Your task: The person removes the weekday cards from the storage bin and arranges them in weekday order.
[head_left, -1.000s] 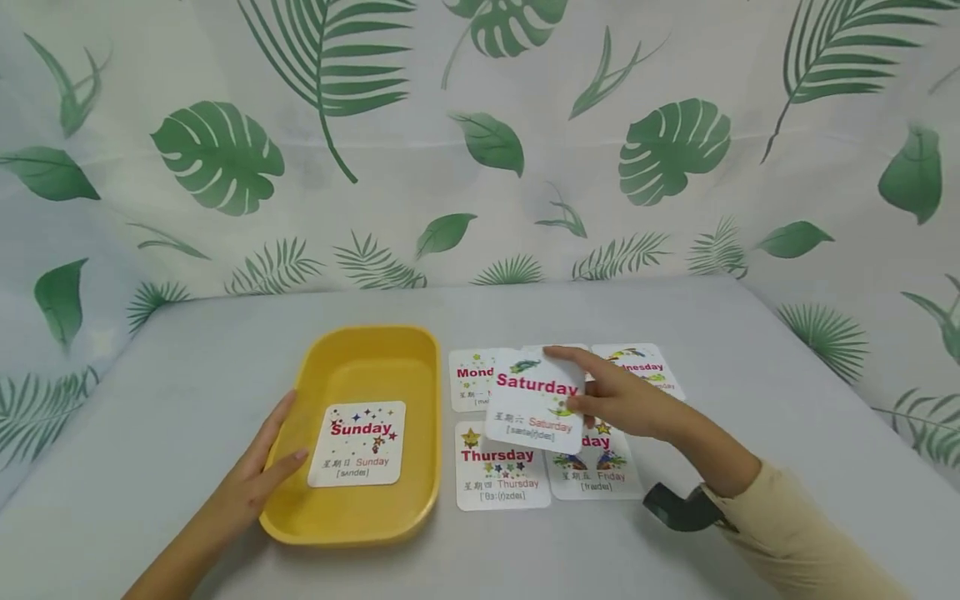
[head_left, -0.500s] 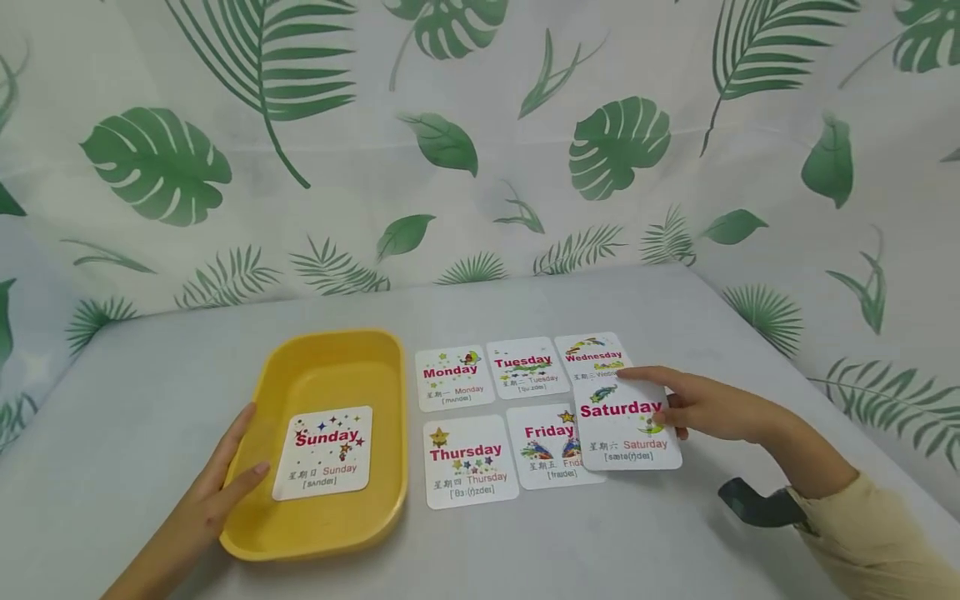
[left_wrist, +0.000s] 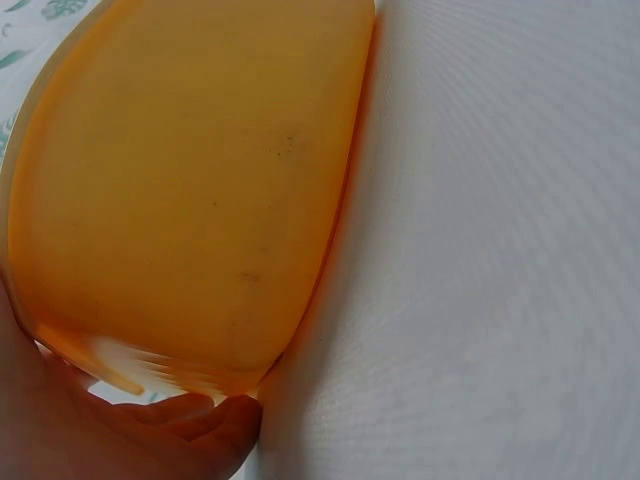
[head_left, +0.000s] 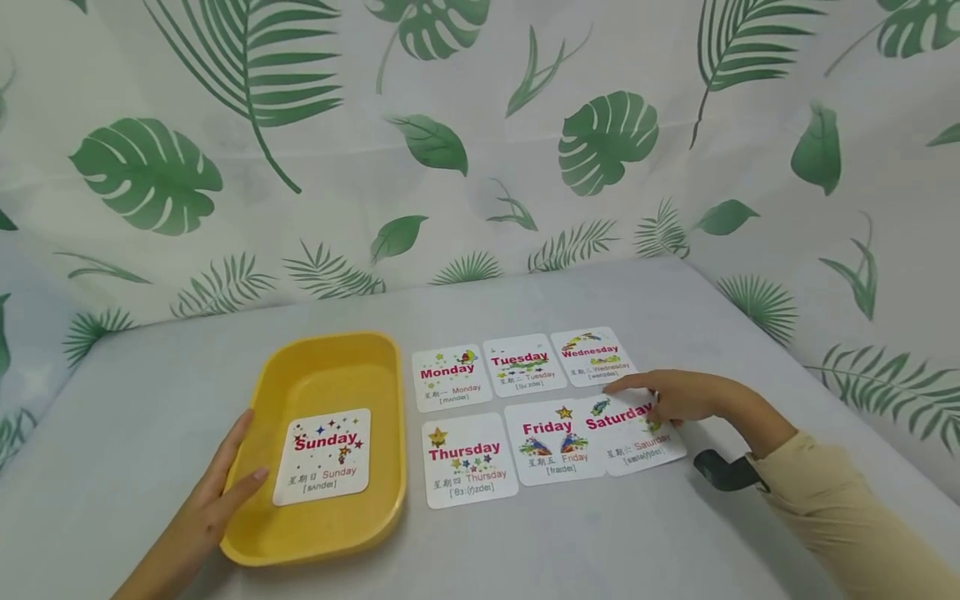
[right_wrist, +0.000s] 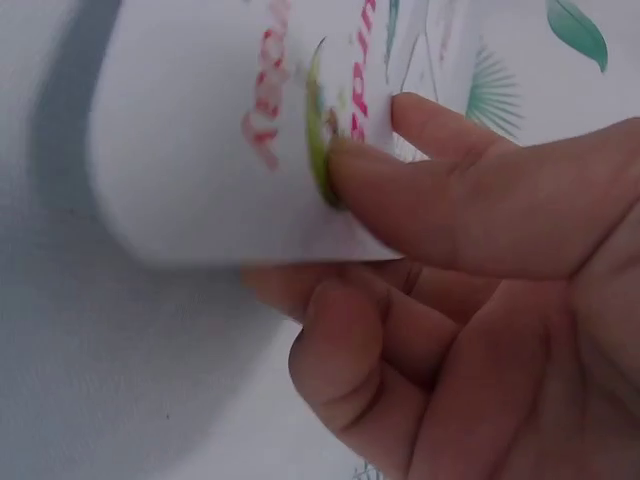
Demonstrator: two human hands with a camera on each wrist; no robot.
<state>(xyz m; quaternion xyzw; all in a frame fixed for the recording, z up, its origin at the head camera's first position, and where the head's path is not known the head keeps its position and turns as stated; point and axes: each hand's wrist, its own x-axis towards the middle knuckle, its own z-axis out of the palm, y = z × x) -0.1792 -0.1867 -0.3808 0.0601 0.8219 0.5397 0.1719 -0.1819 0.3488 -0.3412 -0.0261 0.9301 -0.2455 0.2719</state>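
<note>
My right hand pinches the Saturday card at its right edge, thumb on the printed face and fingers beneath, as the right wrist view shows. The card is tilted beside the Friday card, its left edge right at that card's right edge. With my left hand I grip the left rim of a yellow tray, thumb over the inside and fingers outside against the wall. Inside the tray lies the Sunday card.
Monday, Tuesday and Wednesday cards form a back row right of the tray. The Thursday card lies in the front row. A leaf-printed cloth stands behind the grey-white table.
The Saturday card has moved right with my right hand, from over the other cards down to Friday's right side. The head view has turned right. My left hand stays on the tray.
</note>
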